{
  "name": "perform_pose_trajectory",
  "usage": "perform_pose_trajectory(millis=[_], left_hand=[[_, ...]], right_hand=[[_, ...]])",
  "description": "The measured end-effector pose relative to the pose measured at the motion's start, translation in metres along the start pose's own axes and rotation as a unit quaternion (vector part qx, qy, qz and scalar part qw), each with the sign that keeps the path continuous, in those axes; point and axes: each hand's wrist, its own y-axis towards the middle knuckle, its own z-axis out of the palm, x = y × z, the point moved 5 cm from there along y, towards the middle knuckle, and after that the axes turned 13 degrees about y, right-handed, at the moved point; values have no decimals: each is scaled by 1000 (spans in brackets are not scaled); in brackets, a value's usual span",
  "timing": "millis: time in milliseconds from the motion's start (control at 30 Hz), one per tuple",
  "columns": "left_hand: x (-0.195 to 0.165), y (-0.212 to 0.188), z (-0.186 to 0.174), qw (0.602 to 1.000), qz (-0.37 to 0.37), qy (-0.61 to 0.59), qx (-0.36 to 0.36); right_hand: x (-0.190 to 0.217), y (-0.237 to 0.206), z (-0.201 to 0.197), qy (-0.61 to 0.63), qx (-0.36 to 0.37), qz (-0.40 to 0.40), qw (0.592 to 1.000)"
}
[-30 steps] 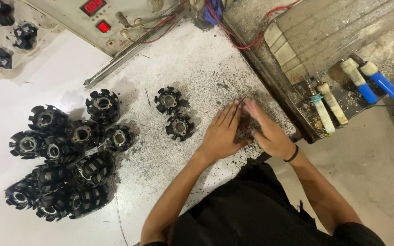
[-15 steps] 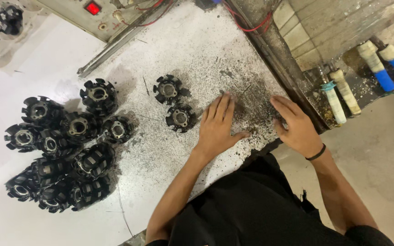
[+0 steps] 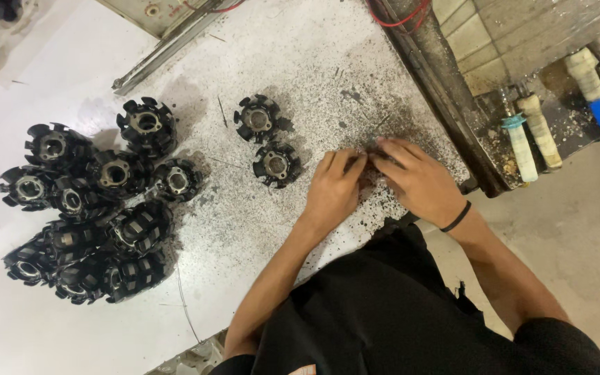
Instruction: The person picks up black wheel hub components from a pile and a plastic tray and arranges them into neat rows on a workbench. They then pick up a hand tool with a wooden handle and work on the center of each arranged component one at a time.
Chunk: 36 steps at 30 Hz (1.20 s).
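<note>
Lying heaped at the left of the white surface (image 3: 258,229) is a pile of black toothed rings (image 3: 85,208); two more rings (image 3: 267,142) sit apart, near the left hand (image 3: 335,191). Both hands lie flat, fingers loose, palms down on dark grit (image 3: 369,177); the right hand (image 3: 418,182) touches the left's fingertips.

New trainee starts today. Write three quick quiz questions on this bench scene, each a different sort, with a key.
1. True or false: both hands touch the debris on the table.
2. How many cores lie apart from the heap, near the hands? A) two B) five
3. Fill in: the right hand's wrist wears a black ____.

Key: 1. True: left hand and right hand meet on the debris on the table. 2. A: two cores, heap farther left. 3. band.
</note>
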Motion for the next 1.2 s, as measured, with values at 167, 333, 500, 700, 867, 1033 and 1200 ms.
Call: perform_pose_trajectory(millis=[167,333,500,700,867,1033,1200], left_hand=[[-6,7,5,999,-16,0,28],[-24,11,-23,999,35,-17,-16],[-14,8,-10,961,-51,-244,123],[9,-11,33,766,-239,-567,186],[14,-24,37,582,-315,-735,146],[18,-24,36,601,-313,-730,87],[30,-31,37,752,-326,-571,51]], right_hand=[[0,-17,27,-2,32,19,999],[3,-24,22,51,-72,-22,996],[8,-17,2,217,-135,22,967],[30,9,-16,298,-270,-27,915],[50,17,-4,252,-330,-40,909],[22,20,-4,298,-216,31,929],[2,-1,-12,132,-65,7,989]])
